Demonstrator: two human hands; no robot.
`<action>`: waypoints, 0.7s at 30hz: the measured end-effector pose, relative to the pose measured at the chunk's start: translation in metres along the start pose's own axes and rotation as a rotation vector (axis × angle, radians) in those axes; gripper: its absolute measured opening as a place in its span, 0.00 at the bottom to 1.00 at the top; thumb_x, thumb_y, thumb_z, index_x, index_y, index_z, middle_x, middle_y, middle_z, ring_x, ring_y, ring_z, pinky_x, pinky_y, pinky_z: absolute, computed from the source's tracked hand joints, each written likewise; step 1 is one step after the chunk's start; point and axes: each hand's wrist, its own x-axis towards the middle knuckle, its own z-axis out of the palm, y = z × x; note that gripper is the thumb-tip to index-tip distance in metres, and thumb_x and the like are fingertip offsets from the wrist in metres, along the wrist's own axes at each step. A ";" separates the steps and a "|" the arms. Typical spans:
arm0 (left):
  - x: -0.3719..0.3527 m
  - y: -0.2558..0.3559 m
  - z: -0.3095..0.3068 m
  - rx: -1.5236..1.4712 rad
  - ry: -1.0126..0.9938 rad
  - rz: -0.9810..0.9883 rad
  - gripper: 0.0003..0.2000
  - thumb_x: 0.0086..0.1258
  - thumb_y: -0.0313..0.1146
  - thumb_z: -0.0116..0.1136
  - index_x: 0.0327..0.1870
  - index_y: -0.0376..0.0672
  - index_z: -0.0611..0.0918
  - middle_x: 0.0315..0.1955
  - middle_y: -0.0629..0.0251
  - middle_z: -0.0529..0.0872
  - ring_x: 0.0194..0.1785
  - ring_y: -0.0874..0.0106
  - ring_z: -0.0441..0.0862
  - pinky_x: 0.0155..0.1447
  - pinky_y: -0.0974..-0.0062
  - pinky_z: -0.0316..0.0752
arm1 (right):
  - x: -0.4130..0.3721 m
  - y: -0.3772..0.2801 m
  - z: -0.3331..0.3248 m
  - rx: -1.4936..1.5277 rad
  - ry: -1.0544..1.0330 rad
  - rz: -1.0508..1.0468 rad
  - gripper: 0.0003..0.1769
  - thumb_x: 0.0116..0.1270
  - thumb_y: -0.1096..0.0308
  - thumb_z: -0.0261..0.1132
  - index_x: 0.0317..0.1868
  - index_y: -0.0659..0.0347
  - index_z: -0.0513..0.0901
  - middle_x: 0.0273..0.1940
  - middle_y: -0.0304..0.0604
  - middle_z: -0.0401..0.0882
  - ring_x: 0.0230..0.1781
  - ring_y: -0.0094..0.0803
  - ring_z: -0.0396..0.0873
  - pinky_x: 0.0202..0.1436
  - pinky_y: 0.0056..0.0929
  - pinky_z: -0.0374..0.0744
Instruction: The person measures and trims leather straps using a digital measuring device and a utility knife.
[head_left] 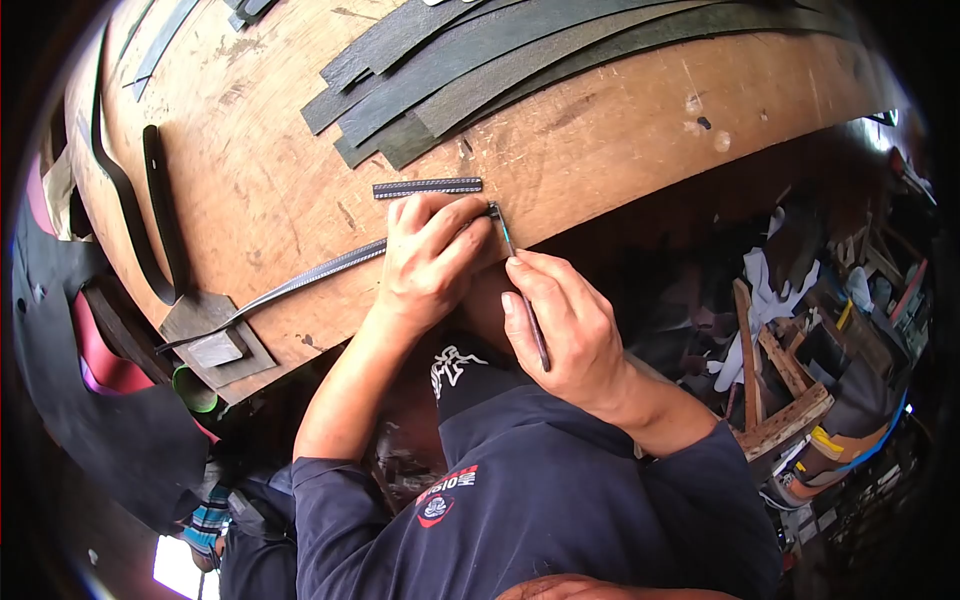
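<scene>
My left hand (430, 255) presses on the wooden table near its front edge, fingers closed on a narrow dark strap with light stitching (318, 272). That strap runs out to the left from under the hand. My right hand (565, 325) pinches a thin tool with a dark handle (538, 335). The tool's slim tip reaches the strap's end, just right of my left fingers. Right above my left hand lies a short dark stitched strip (427, 187), touching or nearly touching the fingertips.
Long dark leather strips (500, 65) lie stacked at the table's back. A curved black strap (165, 210) and a grey block (217, 348) on a dark square piece are at the left. Wooden pieces (785, 420) and scraps fill the lower right, beyond the table edge.
</scene>
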 end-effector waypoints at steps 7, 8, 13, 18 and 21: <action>-0.002 -0.001 -0.002 -0.018 -0.023 -0.004 0.14 0.46 0.27 0.61 0.37 0.37 0.80 0.42 0.62 0.82 0.42 0.64 0.78 0.47 0.63 0.69 | 0.003 -0.001 -0.009 0.020 0.000 0.048 0.13 0.61 0.75 0.60 0.45 0.72 0.76 0.43 0.58 0.77 0.41 0.50 0.79 0.46 0.39 0.79; -0.002 -0.002 -0.002 -0.013 -0.018 -0.003 0.14 0.46 0.27 0.61 0.37 0.37 0.80 0.42 0.62 0.82 0.42 0.64 0.78 0.47 0.63 0.69 | 0.009 -0.002 -0.017 -0.054 0.054 -0.021 0.12 0.60 0.77 0.59 0.44 0.72 0.76 0.42 0.57 0.77 0.41 0.49 0.79 0.46 0.38 0.79; -0.003 -0.003 0.000 -0.017 0.019 0.012 0.14 0.47 0.26 0.60 0.38 0.37 0.81 0.42 0.63 0.82 0.42 0.64 0.77 0.47 0.63 0.69 | 0.025 -0.002 -0.020 0.148 0.160 0.266 0.07 0.62 0.73 0.61 0.40 0.66 0.75 0.31 0.53 0.77 0.32 0.52 0.79 0.37 0.44 0.77; -0.004 -0.002 0.000 -0.009 0.027 0.002 0.14 0.47 0.26 0.60 0.38 0.38 0.81 0.41 0.63 0.81 0.43 0.65 0.76 0.48 0.64 0.69 | 0.047 0.024 0.008 -0.118 -0.061 0.333 0.13 0.61 0.67 0.65 0.40 0.65 0.72 0.34 0.58 0.79 0.36 0.56 0.79 0.39 0.47 0.76; -0.004 -0.004 -0.003 -0.005 0.032 -0.004 0.13 0.48 0.26 0.60 0.37 0.38 0.81 0.41 0.63 0.81 0.43 0.64 0.76 0.48 0.64 0.69 | 0.051 0.021 0.012 -0.200 -0.090 0.365 0.13 0.61 0.67 0.65 0.39 0.65 0.72 0.35 0.58 0.80 0.37 0.55 0.79 0.41 0.48 0.77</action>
